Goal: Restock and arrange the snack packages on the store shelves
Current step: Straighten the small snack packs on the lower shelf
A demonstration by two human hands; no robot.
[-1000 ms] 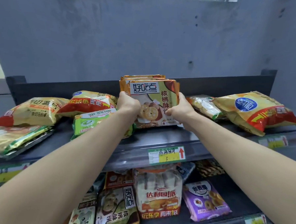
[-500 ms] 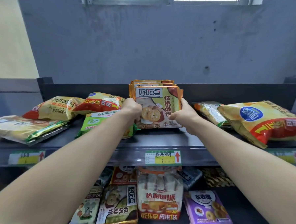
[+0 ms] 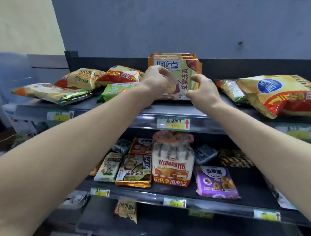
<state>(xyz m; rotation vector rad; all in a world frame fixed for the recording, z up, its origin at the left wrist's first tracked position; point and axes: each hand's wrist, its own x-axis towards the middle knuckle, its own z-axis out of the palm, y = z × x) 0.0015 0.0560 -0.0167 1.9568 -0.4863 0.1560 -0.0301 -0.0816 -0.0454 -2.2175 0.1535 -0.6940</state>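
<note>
From your head camera you face a dark shelf unit set against a grey wall (image 3: 174, 23), with a pale yellow wall (image 3: 21, 17) off to the left. On the top shelf (image 3: 115, 114) a row of biscuit packs (image 3: 187, 69) stands upright at the middle, its back against the shelf's raised rear panel. Your left hand (image 3: 154, 81) is in front of the left part of the front pack, its fingers (image 3: 162, 71) curled loosely; they are blurred, and you cannot tell whether they touch the pack. Your right hand (image 3: 202, 89) is at the pack's lower right edge, fingers half open like a claw, not closed on anything.

To the left of the row lie a green bag (image 3: 114, 90), a red and yellow bag (image 3: 121, 74), a yellow bag (image 3: 81, 78) and a flat gold pack (image 3: 51, 92) near the shelf's left end. To the right a large yellow bag (image 3: 282, 93) with a blue round logo lies tilted over a smaller pack (image 3: 228, 89). Yellow price tags (image 3: 173, 123) with red arrows run along the shelf's front rail.

On the middle shelf (image 3: 165, 193) a bread bag (image 3: 172, 163) stands upright, a brown biscuit pack (image 3: 134, 171) just beside it on the left and a purple pack (image 3: 217, 182) lying on the right. On the bottom shelf a small yellow pack (image 3: 126, 210) stands alone.
</note>
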